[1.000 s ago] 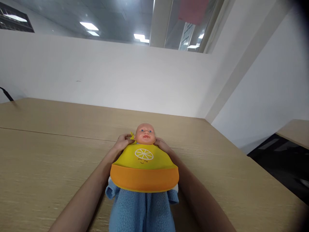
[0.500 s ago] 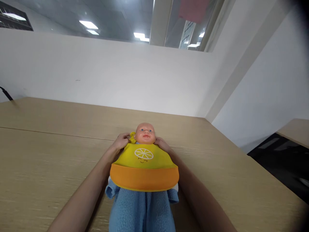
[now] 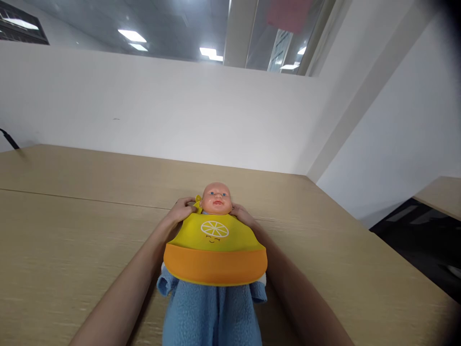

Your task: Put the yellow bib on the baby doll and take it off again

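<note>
A baby doll (image 3: 216, 199) in blue fleece clothes (image 3: 211, 307) lies on its back, head away from me. Across its chest lies a yellow bib (image 3: 230, 234) with an orange pocket and a printed lemon slice. On the left of the doll's neck, my left hand (image 3: 182, 210) is closed on the bib's yellow strap end, which sticks up between thumb and fingers. My right hand (image 3: 244, 215) is at the right side of the neck, against the bib's edge. Its fingertips are hidden behind the doll's head and the bib, so its grip does not show.
The doll lies on a wide wooden table (image 3: 90, 240) with a seam across it. A white wall (image 3: 180, 110) with a window above rises at the back. A black cable (image 3: 10, 140) is at the far left, and a dark cabinet (image 3: 414, 245) stands beyond the right edge.
The strap end at my left hand has turned and folded, showing a narrower shape. The left fingers have shifted slightly; my right hand and the doll stay in place.
</note>
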`<state>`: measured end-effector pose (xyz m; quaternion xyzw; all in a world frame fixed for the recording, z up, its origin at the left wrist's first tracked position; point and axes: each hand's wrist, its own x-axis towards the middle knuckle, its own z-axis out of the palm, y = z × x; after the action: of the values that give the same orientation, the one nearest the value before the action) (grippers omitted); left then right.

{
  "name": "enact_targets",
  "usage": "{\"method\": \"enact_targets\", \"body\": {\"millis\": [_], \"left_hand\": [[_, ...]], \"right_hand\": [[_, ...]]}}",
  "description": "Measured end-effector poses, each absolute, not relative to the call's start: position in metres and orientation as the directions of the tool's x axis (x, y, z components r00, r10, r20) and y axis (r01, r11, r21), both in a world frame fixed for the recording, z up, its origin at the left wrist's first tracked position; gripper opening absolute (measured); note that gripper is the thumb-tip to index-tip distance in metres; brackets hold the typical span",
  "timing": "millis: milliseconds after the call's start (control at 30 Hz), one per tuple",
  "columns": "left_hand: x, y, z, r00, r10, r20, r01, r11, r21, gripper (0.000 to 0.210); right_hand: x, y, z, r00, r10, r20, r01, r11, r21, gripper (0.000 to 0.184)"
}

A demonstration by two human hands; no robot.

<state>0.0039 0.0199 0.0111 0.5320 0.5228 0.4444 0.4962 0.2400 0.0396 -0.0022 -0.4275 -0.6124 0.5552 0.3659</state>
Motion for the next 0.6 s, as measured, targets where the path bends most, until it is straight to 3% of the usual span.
{"method": "enact_targets", "body": {"millis": [400, 600], "left_hand": [[0.006, 0.032, 0.002, -0.077, 0.997, 0.031, 0.174, -0.017, 0.985, 0.01], [0.004, 0.035, -0.002, -0.136, 0.99, 0.041, 0.207, -0.012, 0.978, 0.014]], "right_hand": [[0.24, 0.044, 0.0, -0.393, 0.919, -0.02, 0.119, 0.029, -0.992, 0.038], [0.237, 0.044, 0.003, -0.426, 0.905, 0.006, 0.052, 0.031, -0.998, 0.039]]}}
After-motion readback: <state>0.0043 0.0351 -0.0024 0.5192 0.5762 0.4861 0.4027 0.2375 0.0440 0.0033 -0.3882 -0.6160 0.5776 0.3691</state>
